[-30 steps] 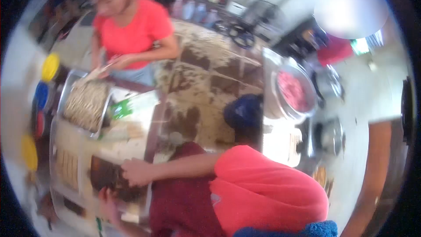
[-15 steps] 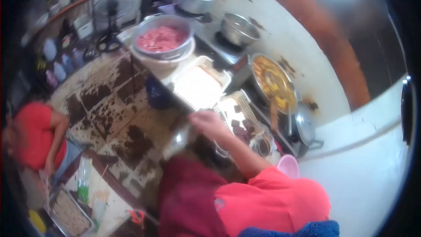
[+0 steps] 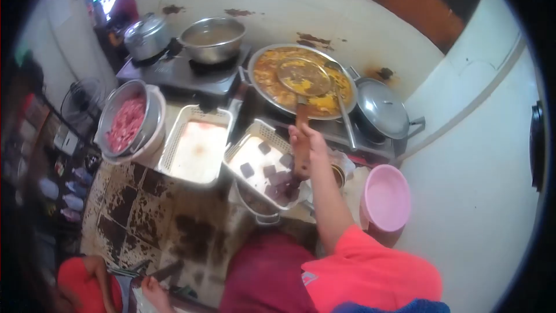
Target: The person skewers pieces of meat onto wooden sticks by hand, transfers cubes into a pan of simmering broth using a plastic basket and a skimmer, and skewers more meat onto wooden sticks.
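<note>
My right hand [image 3: 313, 141] is closed round the wooden handle [image 3: 302, 159] of a round skimmer [image 3: 303, 76]. The skimmer's head lies over a wide pan [image 3: 255, 84] of orange-brown stew with yellow bits. A metal ladle [image 3: 344, 117] rests in the same pan, its handle over the rim. Below my right hand, a cream basket [image 3: 234, 159] holds several dark red-brown blocks [image 3: 269, 171]. My left hand [image 3: 155, 293] shows at the bottom left, away from the stove; its fingers look loosely curled, with nothing visible in them.
A lidded pot [image 3: 382, 110] and a pink basin [image 3: 387, 197] stand on the right. Left are a second basket [image 3: 230, 130], a pot of raw meat [image 3: 127, 124], a metal bowl [image 3: 213, 40] and another lidded pot [image 3: 147, 37]. A co-worker in red [image 3: 78, 284] sits lower left.
The view has swung toward the stove. My right hand was without the skimmer near the basket; now it has hold of its handle. My left hand has come into view.
</note>
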The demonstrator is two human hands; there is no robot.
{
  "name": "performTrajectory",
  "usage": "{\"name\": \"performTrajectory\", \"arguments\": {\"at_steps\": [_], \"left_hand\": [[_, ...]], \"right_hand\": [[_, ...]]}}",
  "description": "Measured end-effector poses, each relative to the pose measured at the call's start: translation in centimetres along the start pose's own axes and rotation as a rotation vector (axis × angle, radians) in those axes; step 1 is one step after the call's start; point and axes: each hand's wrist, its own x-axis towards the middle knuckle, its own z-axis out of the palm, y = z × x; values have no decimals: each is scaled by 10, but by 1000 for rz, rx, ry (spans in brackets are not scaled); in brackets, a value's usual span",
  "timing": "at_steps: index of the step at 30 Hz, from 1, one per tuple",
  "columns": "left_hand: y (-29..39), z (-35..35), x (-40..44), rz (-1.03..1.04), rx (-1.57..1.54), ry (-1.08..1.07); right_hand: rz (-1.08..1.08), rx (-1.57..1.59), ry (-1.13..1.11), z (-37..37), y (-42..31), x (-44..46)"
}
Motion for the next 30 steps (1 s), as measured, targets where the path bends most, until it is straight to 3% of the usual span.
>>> {"name": "performTrajectory", "arguments": {"at_steps": [1,2,4,5,8,9,10,13,14,16,20,22,26,27,30], "left_hand": [[12,25,6,68,-2,-5],[21,45,13,137,-6,-6],[61,74,-1,84,-12,-134],[64,84,1,164,24,-159],[105,112,-25,7,174,-227],[119,119,-36,82,269,-240],[123,121,-31,67,216,-245],[106,121,-8,86,190,-276],[95,111,-2,119,222,-280],[104,117,8,215,232,-267],[105,108,23,29,199,-318],[74,101,46,126,141,-276],[83,112,45,111,203,-364],[83,112,46,256,303,-398],[71,113,57,391,329,-415]], "right_hand": [[165,232,-151,-5,-5,12],[195,222,-179,-8,-13,7],[267,181,-247,0,-24,-12],[144,34,-88,10,-23,-30],[35,-77,5,15,-17,-30],[97,-32,-179,0,-19,-26],[81,-27,-171,-4,-18,-26],[13,-38,-205,0,-11,-28],[24,22,-33,10,-13,-36],[2,-35,-150,8,-12,-51],[-12,13,-160,11,-10,-59],[-33,20,-169,20,-11,-68],[-213,-255,-174,8,-3,-61],[-235,-224,-168,8,2,-55],[-176,-102,-253,8,9,-48]]}}
